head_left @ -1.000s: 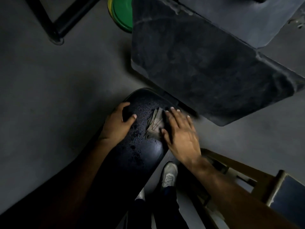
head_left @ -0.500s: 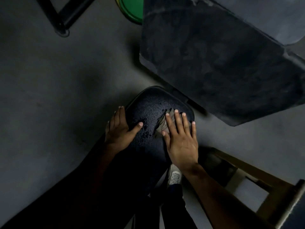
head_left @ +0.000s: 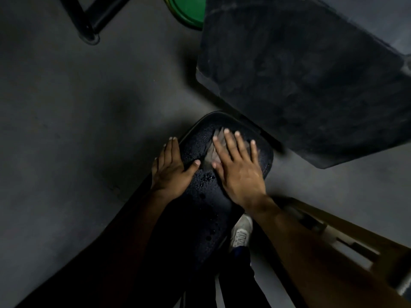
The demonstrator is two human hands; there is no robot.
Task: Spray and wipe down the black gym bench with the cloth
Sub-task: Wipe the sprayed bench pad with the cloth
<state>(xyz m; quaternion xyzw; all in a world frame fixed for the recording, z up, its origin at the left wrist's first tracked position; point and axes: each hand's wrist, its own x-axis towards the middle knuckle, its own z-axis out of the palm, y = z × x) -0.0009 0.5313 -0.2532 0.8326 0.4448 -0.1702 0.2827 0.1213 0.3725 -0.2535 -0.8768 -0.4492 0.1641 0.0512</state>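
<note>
Right hand (head_left: 239,172): fingers straight and spread, palm down, pressing the crumpled grey-brown cloth (head_left: 211,155) flat against the rounded end of the black padded gym bench (head_left: 200,207). No curl round the cloth; it is held by downward pressure only. Cloth mostly hidden under the fingers, a strip showing at the index-finger side; image slightly blurred there.

Left hand (head_left: 171,167): also flat, fingers straight, lying along the bench's left edge, thumb stretched across the pad toward the cloth and ending just beside it. It grasps nothing.

Bench surface: droplets visible as beads between the two hands and further down the pad toward the person.

Surroundings: grey floor (head_left: 77,118) all round. A large dark grey slab-like pad (head_left: 300,81) lies beyond the bench end, upper right. Green round plate (head_left: 189,10) at the top edge, partly covered by that slab. Black metal tube frame (head_left: 89,16) upper left. White sneaker (head_left: 241,232) on the floor just right of the bench. Tan frame member (head_left: 355,232) lower right.
</note>
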